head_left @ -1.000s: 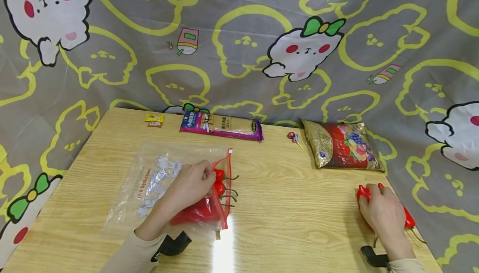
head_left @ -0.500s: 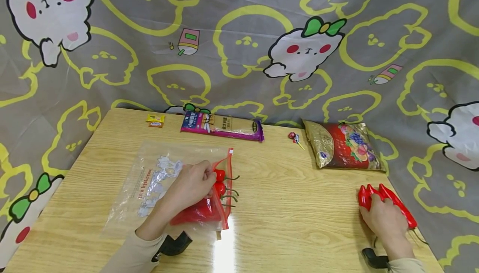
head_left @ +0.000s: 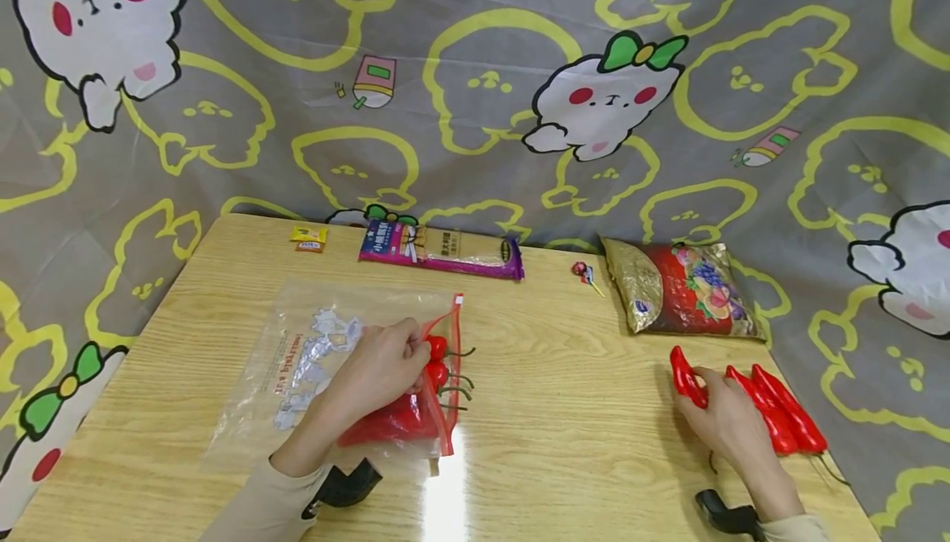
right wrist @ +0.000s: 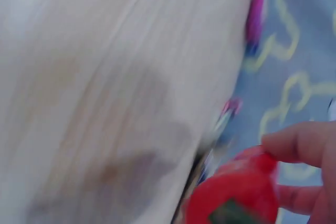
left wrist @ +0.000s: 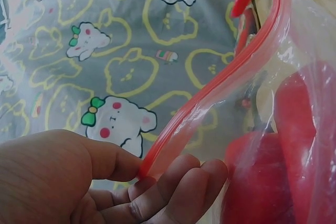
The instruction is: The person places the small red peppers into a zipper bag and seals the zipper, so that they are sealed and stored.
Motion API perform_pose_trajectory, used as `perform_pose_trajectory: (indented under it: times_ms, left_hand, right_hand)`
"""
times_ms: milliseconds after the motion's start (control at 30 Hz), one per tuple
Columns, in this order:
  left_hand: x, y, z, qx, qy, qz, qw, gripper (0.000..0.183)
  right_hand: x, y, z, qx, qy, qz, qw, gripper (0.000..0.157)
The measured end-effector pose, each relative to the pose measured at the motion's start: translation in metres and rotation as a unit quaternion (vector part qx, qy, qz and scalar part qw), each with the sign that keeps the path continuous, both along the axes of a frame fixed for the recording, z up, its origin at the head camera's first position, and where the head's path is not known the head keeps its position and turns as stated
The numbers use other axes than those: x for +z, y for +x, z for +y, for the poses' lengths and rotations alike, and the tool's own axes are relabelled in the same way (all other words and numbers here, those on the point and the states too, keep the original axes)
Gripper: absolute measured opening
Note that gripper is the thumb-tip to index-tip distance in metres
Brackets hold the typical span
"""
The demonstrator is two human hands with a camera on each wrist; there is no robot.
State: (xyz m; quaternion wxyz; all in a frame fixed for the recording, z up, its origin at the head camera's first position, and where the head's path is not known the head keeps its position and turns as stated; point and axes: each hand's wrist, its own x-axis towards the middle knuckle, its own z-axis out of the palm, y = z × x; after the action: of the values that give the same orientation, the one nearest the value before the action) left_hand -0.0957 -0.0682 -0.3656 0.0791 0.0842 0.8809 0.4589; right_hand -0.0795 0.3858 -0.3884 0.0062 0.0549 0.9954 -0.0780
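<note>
My left hand [head_left: 386, 367] pinches the red zip edge [left wrist: 173, 135] of a clear zip bag [head_left: 252, 377] lying on the table. Several red chili peppers [head_left: 438, 374] are inside, their green stems poking out of the bag's open mouth. At the right, my right hand [head_left: 723, 418] holds another red chili pepper [head_left: 687, 377] between thumb and fingers, its tip pointing away. In the right wrist view that pepper [right wrist: 233, 198] shows its stem end, with the table blurred beyond. Two more red chili peppers [head_left: 788, 410] lie side by side, just right of the right hand.
Along the back of the wooden table [head_left: 549, 410] lie small yellow and orange packets [head_left: 308, 238], a purple noodle pack [head_left: 441, 252], a lollipop [head_left: 586, 275] and a gold and red bag [head_left: 683, 289]. A patterned cloth [head_left: 475, 113] hangs behind.
My right hand has drawn one chili pepper left, away from the other two, which stay in place. The left hand and the zip bag have not visibly moved.
</note>
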Motion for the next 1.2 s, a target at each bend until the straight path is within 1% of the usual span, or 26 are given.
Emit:
perform_pose_trajectory:
  times_ms: [67, 167, 233, 333, 433, 500, 567, 600, 700, 800, 867, 967, 1100, 1200]
  left_hand:
    - [0.0, 0.0, 0.0, 0.001, -0.001, 0.001, 1.0, 0.009]
    - [0.0, 0.0, 0.0, 0.003, -0.002, 0.001, 1.0, 0.009]
    - [0.001, 0.0, 0.001, 0.001, -0.001, -0.001, 1.0, 0.008]
    - [0.001, 0.0, 0.002, -0.003, 0.002, -0.004, 1.0, 0.008]
    - [0.001, 0.0, 0.002, -0.006, 0.003, -0.005, 1.0, 0.008]
    - [0.0, 0.0, 0.002, -0.006, 0.001, -0.003, 1.0, 0.008]
    - [0.0, 0.001, 0.002, -0.006, 0.001, -0.002, 1.0, 0.008]
    - [0.0, 0.001, 0.002, -0.005, 0.001, -0.003, 1.0, 0.008]
    - [0.0, 0.001, 0.002, -0.005, 0.003, -0.007, 1.0, 0.008]
    - [0.0, 0.001, 0.002, -0.005, 0.006, -0.012, 0.9999, 0.008]
    - [0.0, 0.001, 0.002, -0.006, 0.006, -0.014, 0.9999, 0.008]
    - [-0.001, 0.001, 0.002, -0.008, 0.008, -0.013, 0.9998, 0.008]
    - [-0.001, 0.001, 0.001, -0.01, 0.006, -0.011, 0.9999, 0.008]
    - [0.0, 0.001, 0.002, -0.01, 0.003, -0.01, 0.9999, 0.008]
  right_hand:
    - [0.005, -0.004, -0.022, 0.026, -0.048, 0.011, 0.998, 0.055]
    - [0.008, -0.008, -0.056, 0.074, -0.1, 0.037, 0.992, 0.054]
    - [0.008, -0.011, -0.079, 0.114, -0.132, 0.051, 0.983, 0.05]
    - [0.007, -0.013, -0.113, 0.171, -0.181, 0.058, 0.967, 0.04]
    - [0.008, -0.014, -0.145, 0.218, -0.206, 0.061, 0.952, 0.034]
    - [0.009, -0.015, -0.163, 0.246, -0.209, 0.067, 0.944, 0.034]
    - [0.01, -0.015, -0.18, 0.268, -0.206, 0.071, 0.938, 0.034]
    - [0.01, -0.015, -0.187, 0.278, -0.206, 0.071, 0.936, 0.034]
    - [0.013, -0.016, -0.205, 0.295, -0.198, 0.06, 0.933, 0.033]
    - [0.012, -0.017, -0.217, 0.308, -0.197, 0.054, 0.929, 0.036]
    - [0.01, -0.019, -0.223, 0.321, -0.204, 0.053, 0.923, 0.04]
    - [0.006, -0.021, -0.231, 0.342, -0.22, 0.061, 0.912, 0.04]
    - [0.001, -0.024, -0.24, 0.354, -0.237, 0.074, 0.902, 0.038]
    - [-0.002, -0.025, -0.246, 0.36, -0.247, 0.077, 0.897, 0.038]
